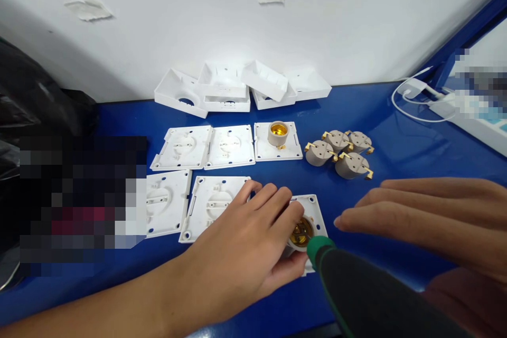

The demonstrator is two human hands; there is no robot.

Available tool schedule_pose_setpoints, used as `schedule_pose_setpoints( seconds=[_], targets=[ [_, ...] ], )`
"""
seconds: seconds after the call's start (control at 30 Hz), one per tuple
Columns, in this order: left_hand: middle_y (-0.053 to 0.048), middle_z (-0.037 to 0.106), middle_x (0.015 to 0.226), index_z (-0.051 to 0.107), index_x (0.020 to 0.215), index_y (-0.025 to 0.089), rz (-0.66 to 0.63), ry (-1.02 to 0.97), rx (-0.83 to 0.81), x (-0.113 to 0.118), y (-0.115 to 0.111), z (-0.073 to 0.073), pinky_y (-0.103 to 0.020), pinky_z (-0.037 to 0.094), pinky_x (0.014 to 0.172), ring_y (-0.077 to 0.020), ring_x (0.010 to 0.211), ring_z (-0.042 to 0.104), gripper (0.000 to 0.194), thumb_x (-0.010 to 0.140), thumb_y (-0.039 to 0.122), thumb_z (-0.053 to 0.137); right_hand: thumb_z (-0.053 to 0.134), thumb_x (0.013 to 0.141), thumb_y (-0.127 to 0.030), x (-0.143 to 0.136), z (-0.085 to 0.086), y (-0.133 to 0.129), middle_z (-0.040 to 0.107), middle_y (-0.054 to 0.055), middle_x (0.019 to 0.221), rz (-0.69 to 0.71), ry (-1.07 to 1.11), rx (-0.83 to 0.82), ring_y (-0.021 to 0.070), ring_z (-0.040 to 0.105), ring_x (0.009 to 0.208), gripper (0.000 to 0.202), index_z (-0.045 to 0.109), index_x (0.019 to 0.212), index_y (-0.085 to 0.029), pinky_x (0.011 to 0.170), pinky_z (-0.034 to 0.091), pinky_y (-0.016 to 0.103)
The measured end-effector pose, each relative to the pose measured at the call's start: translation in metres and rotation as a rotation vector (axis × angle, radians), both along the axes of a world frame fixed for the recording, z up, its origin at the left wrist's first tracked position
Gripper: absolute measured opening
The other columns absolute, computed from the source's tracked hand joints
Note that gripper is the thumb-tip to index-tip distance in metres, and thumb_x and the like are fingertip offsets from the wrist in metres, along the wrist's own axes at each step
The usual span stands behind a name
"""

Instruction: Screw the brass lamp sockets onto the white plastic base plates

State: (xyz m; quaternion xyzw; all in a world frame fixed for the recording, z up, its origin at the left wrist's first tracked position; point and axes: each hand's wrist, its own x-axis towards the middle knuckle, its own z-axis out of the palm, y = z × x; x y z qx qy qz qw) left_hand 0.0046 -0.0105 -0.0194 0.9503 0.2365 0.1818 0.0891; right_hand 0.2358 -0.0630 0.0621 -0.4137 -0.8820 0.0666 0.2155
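My left hand [253, 237] is closed around a round beige lamp socket [291, 247] with a brass-coloured inside, pressing it onto a white square plate [309, 206]. Into the socket's mouth points the green nose of a dark electric screwdriver [368, 285], tilted toward me. My right hand [431, 216] is at the screwdriver's right side, its fingers stretched out to the left above the table. The screwdriver's handle runs off the bottom edge, where the hold on it is partly hidden. The screwdriver's tip inside the socket is hard to make out.
Further white plates [229, 142] lie in two rows, one bearing a socket [278, 133]. Several loose sockets [352, 165] with brass tabs sit upside down at right. White box covers [225, 82] are piled against the wall. A white cable [396, 100] lies at far right.
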Motion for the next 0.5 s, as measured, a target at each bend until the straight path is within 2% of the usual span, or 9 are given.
schedule_pose_setpoints(
  seconds=[0.17,0.3,0.5],
  targets=[
    [-0.006,0.058,0.102,0.052,0.110,0.017,-0.007,-0.010,0.017,0.0005,0.0014,-0.0008,-0.044,0.036,0.090,-0.0252,0.094,0.053,0.017,0.104,0.033,0.048,0.027,0.108,-0.053,0.0000,0.0006,0.0007,0.077,-0.002,0.088,-0.044,-0.023,0.003,0.0192,0.076,0.077,0.037,0.057,0.105,-0.033,0.089,0.061,0.024],
    [-0.006,0.057,0.100,0.052,0.109,0.017,-0.005,-0.011,0.017,-0.0003,0.0016,-0.0003,-0.043,0.036,0.089,-0.0251,0.093,0.053,0.017,0.104,0.032,0.047,0.031,0.107,-0.054,0.0005,-0.0011,0.0016,0.077,-0.001,0.087,-0.044,-0.012,0.038,0.0199,0.076,0.075,0.035,0.059,0.106,-0.033,0.077,0.063,0.025],
    [-0.007,0.059,0.102,0.053,0.110,0.017,-0.006,0.023,0.012,-0.0008,-0.0010,0.0004,-0.045,0.037,0.092,-0.0266,0.095,0.055,0.018,0.104,0.033,0.048,0.036,0.109,-0.048,-0.0020,-0.0038,0.0060,0.077,-0.001,0.084,-0.026,0.017,0.100,0.0193,0.073,0.070,0.031,0.059,0.096,-0.032,0.065,0.060,0.028]
  ],
)
